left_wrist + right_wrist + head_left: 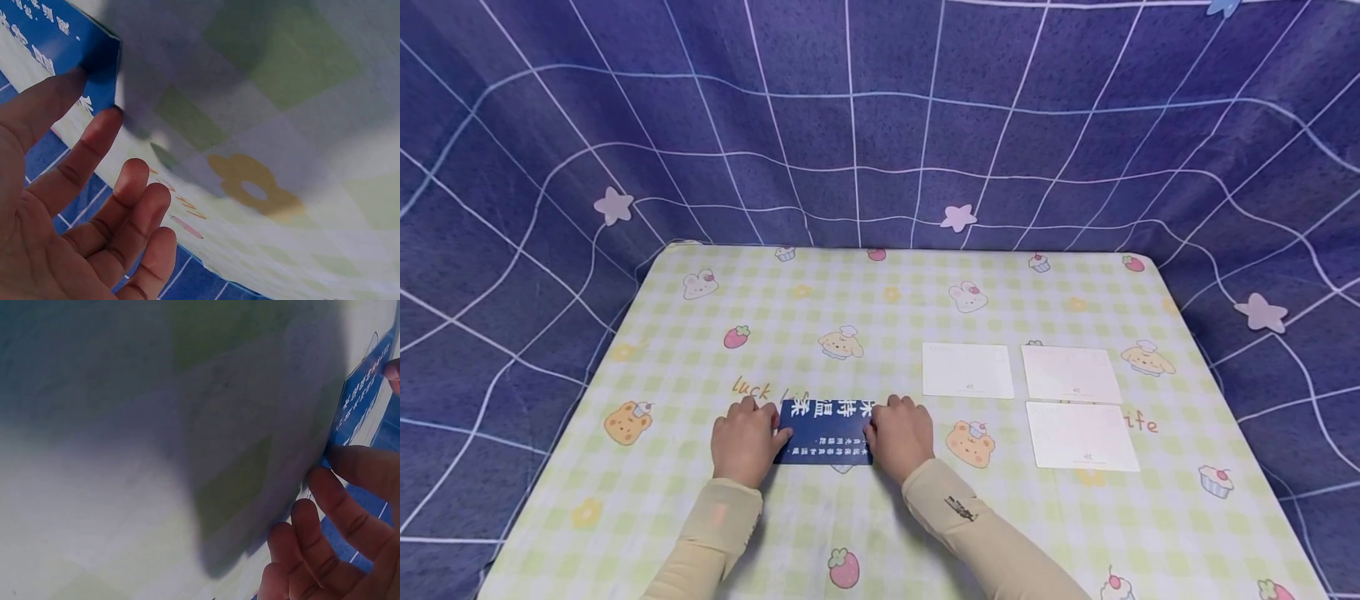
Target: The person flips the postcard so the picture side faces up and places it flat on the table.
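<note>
A dark blue card (826, 427) with white printed characters, upside down in the head view, lies at or just over the tablecloth, near the middle of the table. My left hand (743, 443) pinches its left end; in the left wrist view the thumb is on the printed face and the index fingertip is at the edge. At the opposite end my right hand (904, 435) pinches the card between thumb and index finger, the other fingers loosely bent. Part of the print is hidden behind the right hand.
Three white cards lie flat on the right: one at the upper left (967, 370), one at the upper right (1071, 374) and a lower one (1082, 436). A checked tablecloth (700, 533) with cartoon prints covers the table. Behind it hangs a blue curtain (820, 133).
</note>
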